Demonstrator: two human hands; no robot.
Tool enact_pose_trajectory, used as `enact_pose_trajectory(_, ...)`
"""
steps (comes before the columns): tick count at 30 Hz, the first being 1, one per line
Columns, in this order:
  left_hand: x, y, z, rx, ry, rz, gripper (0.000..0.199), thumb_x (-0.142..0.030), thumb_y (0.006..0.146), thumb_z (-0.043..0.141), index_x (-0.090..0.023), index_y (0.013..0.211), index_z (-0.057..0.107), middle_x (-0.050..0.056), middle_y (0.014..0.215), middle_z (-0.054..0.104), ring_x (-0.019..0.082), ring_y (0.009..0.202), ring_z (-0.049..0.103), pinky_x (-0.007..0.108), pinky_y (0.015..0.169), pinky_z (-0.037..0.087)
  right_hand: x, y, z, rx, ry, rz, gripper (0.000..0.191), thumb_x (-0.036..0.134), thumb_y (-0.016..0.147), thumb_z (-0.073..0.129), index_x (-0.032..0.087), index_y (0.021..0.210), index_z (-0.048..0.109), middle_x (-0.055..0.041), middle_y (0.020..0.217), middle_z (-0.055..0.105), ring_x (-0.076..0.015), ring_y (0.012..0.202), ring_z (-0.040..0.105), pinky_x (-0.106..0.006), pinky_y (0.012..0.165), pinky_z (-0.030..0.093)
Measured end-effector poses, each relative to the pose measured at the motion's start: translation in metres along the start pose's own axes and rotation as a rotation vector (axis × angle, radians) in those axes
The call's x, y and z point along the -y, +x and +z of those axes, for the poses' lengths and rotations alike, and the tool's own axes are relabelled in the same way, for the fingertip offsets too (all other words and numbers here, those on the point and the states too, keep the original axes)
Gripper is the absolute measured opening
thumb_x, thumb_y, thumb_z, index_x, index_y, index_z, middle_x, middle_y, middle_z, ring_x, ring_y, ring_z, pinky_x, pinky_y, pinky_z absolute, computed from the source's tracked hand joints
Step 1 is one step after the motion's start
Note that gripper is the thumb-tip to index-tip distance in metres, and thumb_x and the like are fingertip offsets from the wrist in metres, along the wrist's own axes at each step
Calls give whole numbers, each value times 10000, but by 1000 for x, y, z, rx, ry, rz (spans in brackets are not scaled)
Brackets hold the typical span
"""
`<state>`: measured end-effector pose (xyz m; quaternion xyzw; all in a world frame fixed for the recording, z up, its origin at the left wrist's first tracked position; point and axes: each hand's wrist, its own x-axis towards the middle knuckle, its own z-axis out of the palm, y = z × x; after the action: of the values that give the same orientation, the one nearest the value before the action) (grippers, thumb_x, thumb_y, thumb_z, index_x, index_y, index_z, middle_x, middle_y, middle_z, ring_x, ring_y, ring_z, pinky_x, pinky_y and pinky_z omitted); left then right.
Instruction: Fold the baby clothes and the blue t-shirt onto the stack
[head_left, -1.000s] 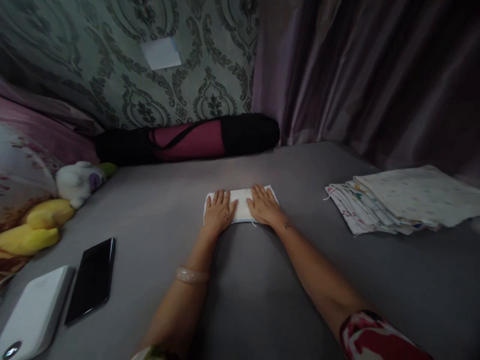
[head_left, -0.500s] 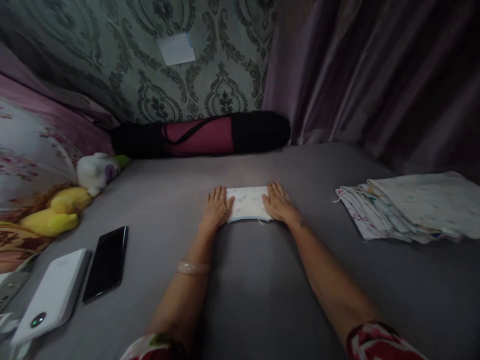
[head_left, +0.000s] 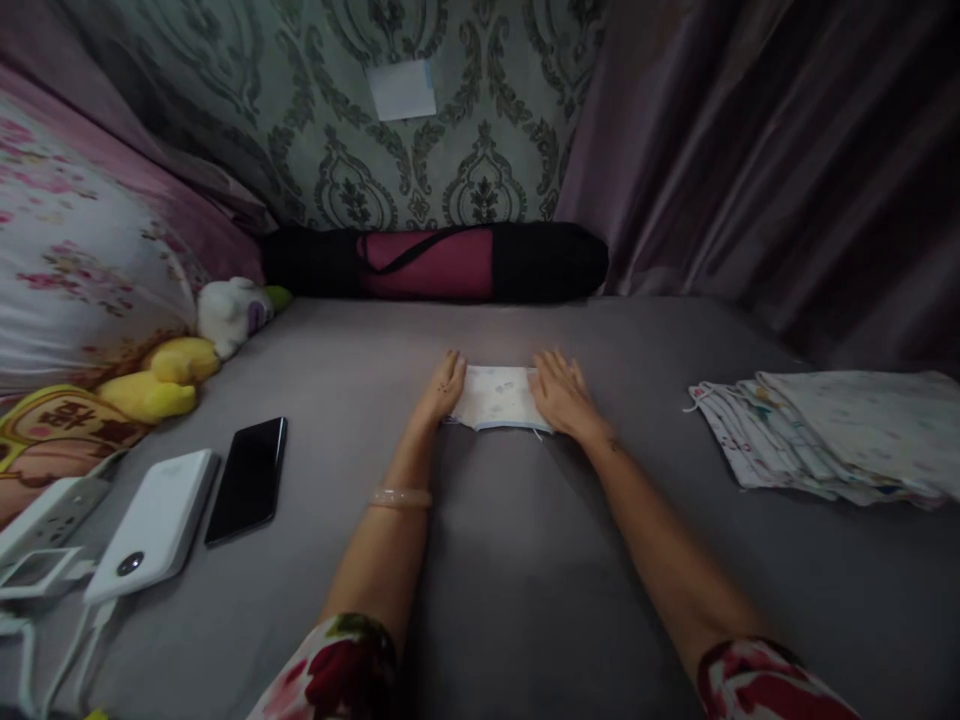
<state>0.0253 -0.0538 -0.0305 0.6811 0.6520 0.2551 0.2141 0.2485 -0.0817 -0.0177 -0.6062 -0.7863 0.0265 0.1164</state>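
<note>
A small white folded cloth with faint prints and a pale blue front edge lies on the grey sheet, a thin string hanging from its front. At its left end is my left hand, turned on its side, its fingers close together and partly hidden; whether it pinches the cloth I cannot make out. My right hand rests over the right end, palm down, with fingers stretched out.
Folded patterned cloths are stacked at the right. A black phone, a white power bank with cables and plush toys sit at the left. A black and red bag lies along the wall.
The view has shifted left. My left hand has tilted from lying flat onto its side at the cloth's left end, and that end now looks slightly bent. My right hand stays on the right end.
</note>
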Motion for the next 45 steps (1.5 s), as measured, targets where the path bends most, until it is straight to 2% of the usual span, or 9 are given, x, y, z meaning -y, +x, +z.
enact_pose_trajectory(3, 12, 3, -11, -115, -198, -31, 500, -322, 969, 286, -79, 1382, 428, 155, 1452, 436, 203, 1364, 380, 328, 1132, 279, 31, 3, 4, 46, -15, -129, 559, 398, 987, 198, 146, 1461, 355, -120, 1542, 284, -259, 1433, 188, -484, 1155, 110)
enact_pose_trajectory(7, 25, 4, -15, -193, -317, -110, 452, -294, 946, 373, -82, 1328, 489, 186, 1385, 506, 249, 1327, 433, 374, 1120, 302, 45, 6, 17, 80, -23, -123, 541, 400, 986, 223, 173, 1456, 366, -111, 1533, 309, -279, 1420, 217, -530, 1129, 160)
enact_pose_trajectory(13, 26, 6, -13, -164, -395, -109, 444, -271, 927, 435, -75, 1321, 492, 208, 1378, 505, 264, 1300, 465, 370, 1106, 329, 42, 9, 18, 97, -14, -78, 519, 387, 984, 247, 193, 1447, 377, -85, 1521, 339, -281, 1407, 241, -530, 1121, 178)
enact_pose_trajectory(17, 24, 7, -12, -165, -405, -109, 421, -223, 927, 412, -57, 1302, 505, 213, 1350, 530, 252, 1280, 488, 360, 1094, 343, 65, 23, 17, 71, -33, -70, 497, 357, 984, 246, 149, 1376, 471, -123, 1499, 369, -294, 1405, 243, -553, 1123, 117)
enact_pose_trajectory(20, 26, 7, -10, -176, -394, -103, 408, -216, 922, 409, -58, 1282, 521, 207, 1324, 554, 249, 1256, 508, 365, 1078, 365, 86, 32, 28, -17, -28, -94, 517, 355, 984, 258, 102, 1400, 432, -140, 1500, 364, -269, 1410, 234, -478, 1142, 112)
enact_pose_trajectory(28, 30, 11, -5, -216, -437, -109, 384, -197, 896, 445, -57, 1238, 552, 205, 1283, 581, 242, 1219, 538, 343, 1054, 392, 99, 36, 38, 66, -6, -53, 558, 366, 973, 286, 66, 1434, 374, -138, 1510, 346, -270, 1404, 248, -459, 1141, 135)
enact_pose_trajectory(36, 32, 12, -4, -227, -516, -87, 376, -202, 871, 466, -111, 1224, 560, 175, 1250, 609, 253, 1190, 562, 393, 1050, 411, 136, 36, 45, 29, 69, -77, 567, 308, 955, 299, 32, 1449, 325, -155, 1534, 287, -262, 1426, 187, -447, 1152, 103)
enact_pose_trajectory(40, 27, 10, -5, -238, -472, -79, 379, -203, 858, 485, -101, 1214, 565, 185, 1275, 589, 256, 1177, 570, 381, 1039, 425, 137, 33, 51, 16, 120, -76, 580, 312, 945, 329, 66, 1469, 296, -150, 1536, 285, -261, 1428, 185, -448, 1154, 98)
enact_pose_trajectory(45, 8, 6, -1, -273, -360, 14, 354, -200, 868, 470, -116, 1192, 583, 164, 1220, 628, 247, 1155, 581, 385, 1020, 436, 115, 38, 33, 97, 210, -111, 600, 287, 931, 342, 53, 1478, 265, -157, 1553, 235, -243, 1436, 175, -402, 1154, 164)
